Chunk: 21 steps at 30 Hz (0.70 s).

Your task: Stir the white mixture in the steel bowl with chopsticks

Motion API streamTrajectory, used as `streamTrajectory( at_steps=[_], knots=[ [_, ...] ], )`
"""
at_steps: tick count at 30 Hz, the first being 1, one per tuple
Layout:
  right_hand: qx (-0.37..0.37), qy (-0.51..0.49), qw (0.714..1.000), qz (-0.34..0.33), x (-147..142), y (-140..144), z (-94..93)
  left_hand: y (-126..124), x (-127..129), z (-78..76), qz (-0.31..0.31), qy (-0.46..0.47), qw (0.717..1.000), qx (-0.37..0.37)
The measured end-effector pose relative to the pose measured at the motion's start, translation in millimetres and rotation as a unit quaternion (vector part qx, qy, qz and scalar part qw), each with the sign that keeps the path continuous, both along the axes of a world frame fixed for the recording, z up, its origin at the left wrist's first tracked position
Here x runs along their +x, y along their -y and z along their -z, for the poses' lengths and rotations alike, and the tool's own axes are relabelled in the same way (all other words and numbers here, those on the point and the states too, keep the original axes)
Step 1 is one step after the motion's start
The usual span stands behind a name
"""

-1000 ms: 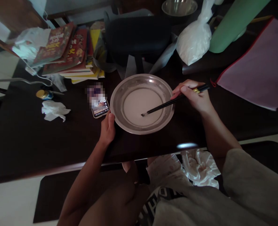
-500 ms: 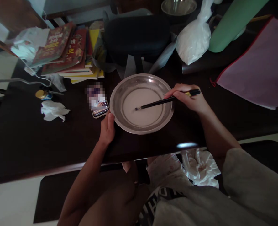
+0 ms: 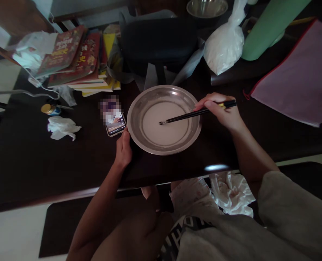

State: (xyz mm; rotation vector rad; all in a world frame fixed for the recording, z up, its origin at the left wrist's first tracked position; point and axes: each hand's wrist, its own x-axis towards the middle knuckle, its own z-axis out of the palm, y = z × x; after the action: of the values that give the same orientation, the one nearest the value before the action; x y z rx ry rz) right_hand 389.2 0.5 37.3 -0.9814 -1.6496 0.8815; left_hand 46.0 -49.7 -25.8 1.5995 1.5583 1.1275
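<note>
Two hands busy: left hand (image 3: 124, 149) gripping the near-left rim of the steel bowl (image 3: 139, 108), right hand (image 3: 223, 113) pinching black chopsticks (image 3: 193, 114) into the white liquid, phone (image 3: 115, 124) crowding the left, books (image 3: 76, 59) far-left.

The bowl (image 3: 139, 108) is shiny metal, holding smooth, matt white liquid (image 3: 164, 123); the chopsticks (image 3: 193, 114) in it look like glossy black plastic or lacquer. The table (image 3: 27, 163) is dark polished wood with a faint sheen. To the left lies crumpled white paper tissue (image 3: 62, 128), and at the far side a thin clear plastic bag (image 3: 226, 45) beside glossy paper books (image 3: 76, 59).
</note>
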Motion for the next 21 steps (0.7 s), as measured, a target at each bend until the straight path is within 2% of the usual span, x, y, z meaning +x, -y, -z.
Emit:
streamTrajectory(
  at_steps=[2, 7, 10, 13, 17, 21],
  knots=[
    [-0.005, -0.022, 1.0, 0.014, 0.9, -0.2, 0.9, -0.2, -0.4, -0.7, 0.011, 0.013, 1.0, 0.005],
    [0.003, 0.007, 1.0, -0.031, 0.6, 0.6, 1.4, -0.9, -1.0, -3.5, 0.017, 0.019, 1.0, 0.013],
    [0.01, -0.001, 1.0, -0.003, 1.2, 0.4, 0.1, -0.8, -0.2, -5.4, 0.015, 0.015, 1.0, 0.004],
    [-0.005, -0.022, 1.0, 0.011, 1.9, -0.2, 0.5, -0.7, 0.0, -5.5, 0.014, -0.003, 1.0, 0.009],
    [-0.001, -0.007, 1.0, -0.022, 0.7, 0.4, 1.0, -1.6, -2.1, -3.0, 0.017, -0.041, 0.999, 0.032],
    [0.01, -0.01, 1.0, 0.01, 1.1, 1.0, -1.0, -2.8, -3.6, -2.2, 0.018, -0.069, 0.997, 0.043]
  ],
)
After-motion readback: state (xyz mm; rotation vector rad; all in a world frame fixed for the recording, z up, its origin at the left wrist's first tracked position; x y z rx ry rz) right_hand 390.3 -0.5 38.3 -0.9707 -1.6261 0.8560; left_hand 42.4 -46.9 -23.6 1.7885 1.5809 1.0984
